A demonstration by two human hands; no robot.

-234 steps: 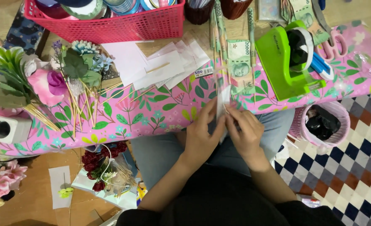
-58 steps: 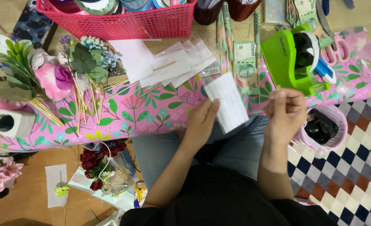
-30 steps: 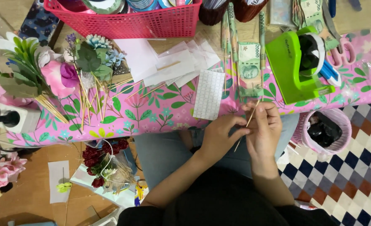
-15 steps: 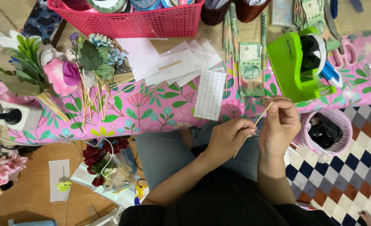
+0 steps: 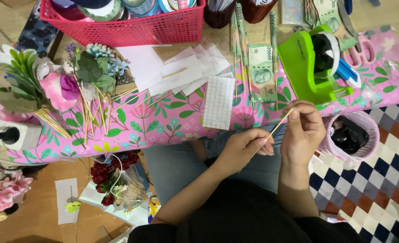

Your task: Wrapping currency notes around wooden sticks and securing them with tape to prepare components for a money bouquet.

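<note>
Right hand (image 5: pixel 304 130) raised slightly, skewer (image 5: pixel 273 130) pinched, pink basket (image 5: pixel 123 28) holding tape rolls

Home craft corner: floral tablecloth (image 5: pixel 163 121), fake flowers (image 5: pixel 51 85), tape basket (image 5: pixel 132 27), green tape dispenser (image 5: pixel 305 67), checkered floor (image 5: pixel 379 180).

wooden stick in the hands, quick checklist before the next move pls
1. Wooden stick held at both ends: ok, left hand pinches the lower part, right hand the upper tip.
2. Stick straight and unbroken: ok as far as visible.
3. Anything stuck on the stick's tip: cannot tell, the right fingers cover it.
4. Sticker sheet within reach: ok, it lies flat on the pink floral tablecloth near the table edge.
5. Green tape dispenser handy: ok, it stands just beyond the right hand.
6. Banknotes ready: ok, they lie between sheet and dispenser.
</note>
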